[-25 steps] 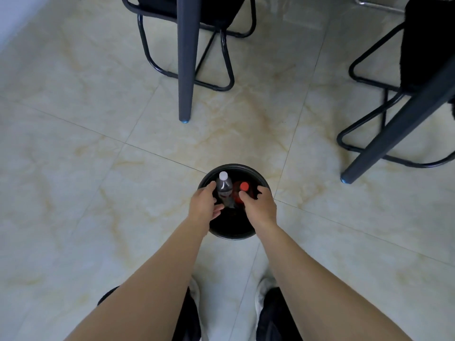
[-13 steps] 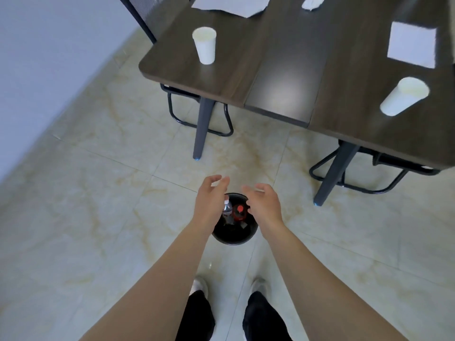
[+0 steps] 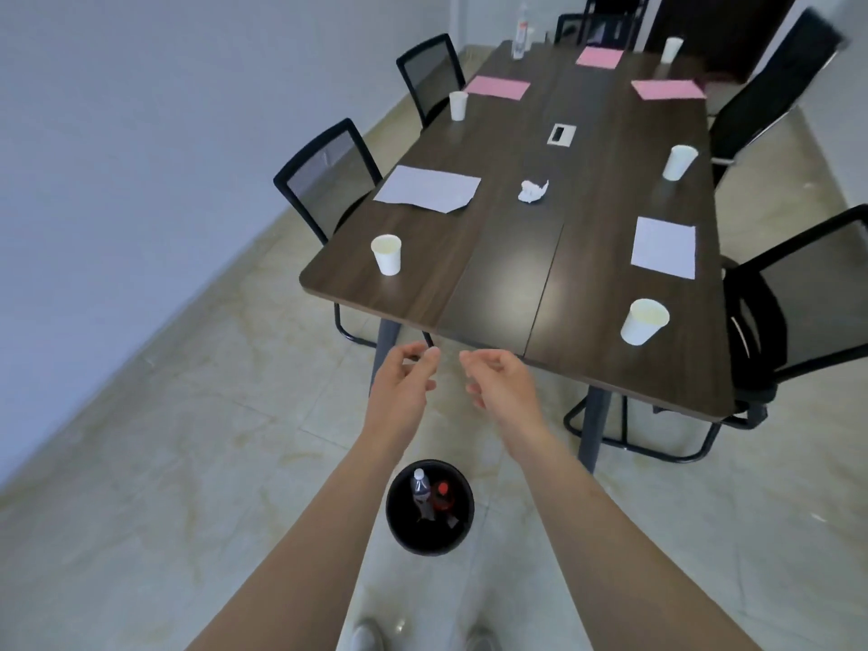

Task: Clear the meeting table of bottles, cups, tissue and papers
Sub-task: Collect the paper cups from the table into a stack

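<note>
Head view: both hands out over the floor.
Left hand (image 3: 404, 382): loosely curled, empty, in the air before the table (image 3: 507, 274).
Right hand (image 3: 499, 385): likewise slack and empty, just beside it.
Bin (image 3: 430, 543): on the floor between the forearms, two bottles (image 3: 419, 491) upright inside.
On the table: cups (image 3: 386, 254), papers (image 3: 427, 187), tissue (image 3: 533, 191), far bottle (image 3: 520, 37).

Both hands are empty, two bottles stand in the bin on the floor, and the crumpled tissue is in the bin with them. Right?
Not quite: in the head view the crumpled tissue lies on the table, not in the bin. The rest holds: left hand and right hand are empty, and the white-capped bottle and red-capped bottle stand in the bin.
</note>
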